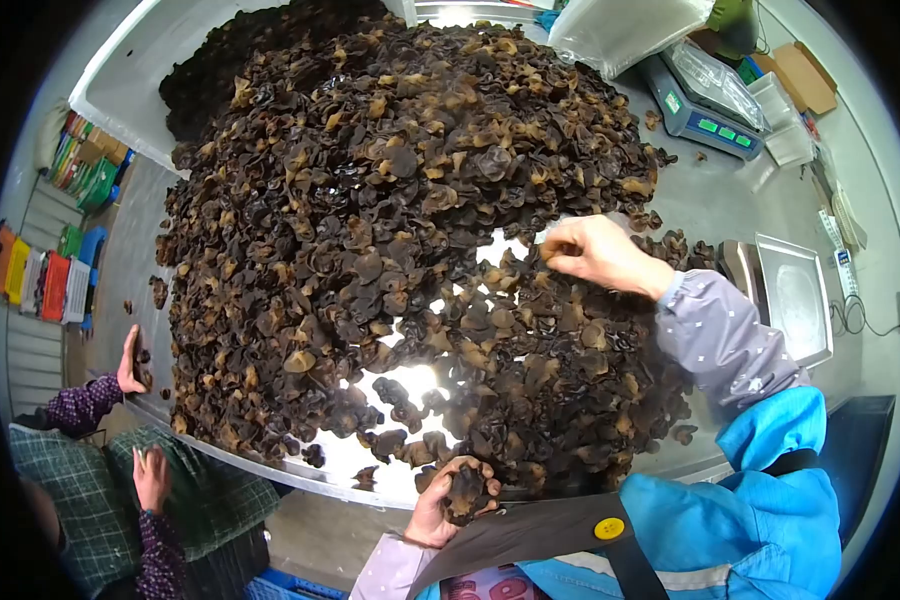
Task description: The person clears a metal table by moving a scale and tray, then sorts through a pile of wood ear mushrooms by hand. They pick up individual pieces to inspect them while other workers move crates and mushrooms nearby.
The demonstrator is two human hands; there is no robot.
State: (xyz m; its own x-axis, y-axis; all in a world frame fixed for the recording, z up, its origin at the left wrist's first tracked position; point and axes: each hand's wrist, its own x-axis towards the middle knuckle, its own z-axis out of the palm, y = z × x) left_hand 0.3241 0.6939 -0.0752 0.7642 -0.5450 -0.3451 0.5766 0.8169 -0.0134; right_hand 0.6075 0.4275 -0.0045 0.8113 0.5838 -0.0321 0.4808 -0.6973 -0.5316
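A broad heap of dark brown wood ear mushrooms point(370, 200) covers the metal table point(685, 200). At the near edge, my left hand point(438, 512) is curled around a few wood ear mushrooms point(466, 492), palm up. Farther out on the right, my right hand point(605, 252) hovers low over the heap with thumb and fingers pinched together. Whatever lies between those fingertips is hidden or too small to tell. Beside them is a bright bare patch of table, with mushrooms on both sides of it.
A digital scale point(705, 125) with plastic bags on it stands at the back right. A metal tray point(795, 300) lies at the right. Across the left edge, another person's hand point(130, 362) touches the table. A white bin point(120, 90) tips mushrooms at the back left.
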